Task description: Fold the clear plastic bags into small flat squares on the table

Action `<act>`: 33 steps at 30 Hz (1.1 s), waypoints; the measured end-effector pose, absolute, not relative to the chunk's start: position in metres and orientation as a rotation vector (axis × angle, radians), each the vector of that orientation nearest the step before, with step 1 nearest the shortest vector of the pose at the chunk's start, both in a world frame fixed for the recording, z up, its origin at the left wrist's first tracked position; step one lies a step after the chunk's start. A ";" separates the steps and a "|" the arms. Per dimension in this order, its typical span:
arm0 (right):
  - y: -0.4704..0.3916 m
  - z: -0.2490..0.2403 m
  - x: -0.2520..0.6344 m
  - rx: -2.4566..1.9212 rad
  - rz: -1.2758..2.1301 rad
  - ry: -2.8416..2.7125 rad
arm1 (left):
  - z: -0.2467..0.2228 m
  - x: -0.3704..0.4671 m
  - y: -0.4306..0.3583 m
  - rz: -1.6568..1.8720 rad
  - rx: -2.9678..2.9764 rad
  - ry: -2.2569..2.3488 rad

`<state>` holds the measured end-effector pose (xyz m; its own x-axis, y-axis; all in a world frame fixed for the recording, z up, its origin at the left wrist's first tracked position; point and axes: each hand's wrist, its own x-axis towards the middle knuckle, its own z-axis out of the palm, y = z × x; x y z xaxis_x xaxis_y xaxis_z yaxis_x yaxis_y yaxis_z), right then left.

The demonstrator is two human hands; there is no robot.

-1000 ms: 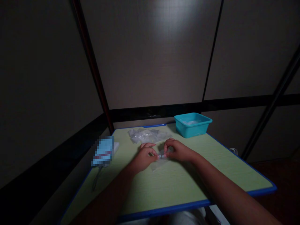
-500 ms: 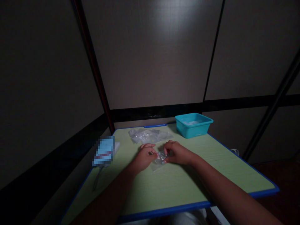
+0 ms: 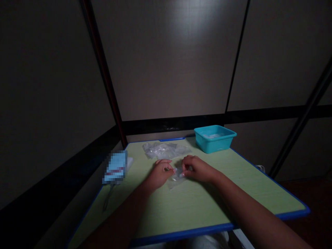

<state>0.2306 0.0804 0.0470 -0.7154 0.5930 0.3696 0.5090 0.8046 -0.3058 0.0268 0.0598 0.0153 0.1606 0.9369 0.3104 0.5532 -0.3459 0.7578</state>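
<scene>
Between my two hands, a small clear plastic bag (image 3: 176,179) lies on the pale green table (image 3: 186,211). My left hand (image 3: 160,174) pinches the bag's upper left edge with thumb and forefinger. My right hand (image 3: 196,169) has its thumb and forefinger together at the bag's upper right edge. Just beyond my hands lie several crumpled clear plastic bags (image 3: 164,150), spread flat in a loose heap. Whether the small bag contains anything cannot be made out.
A turquoise basin (image 3: 214,141) with something clear inside stands at the back right corner. At the left edge are a blurred light blue item (image 3: 115,167) with a strap and a white thing beside it. Dark panels rise behind the table.
My right thumb has moved up toward the forefinger, closing the gap between them at the bag. My left hand has hardly moved.
</scene>
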 end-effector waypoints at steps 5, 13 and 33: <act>0.081 0.045 0.229 -0.823 0.220 -2.562 | 0.012 0.026 0.063 1.071 1.953 1.419; 0.075 0.048 0.228 -0.904 0.087 -2.595 | 0.013 0.026 0.064 1.076 1.887 1.381; 0.068 0.047 0.220 -0.839 0.041 -2.626 | 0.015 0.029 0.065 0.946 2.030 1.356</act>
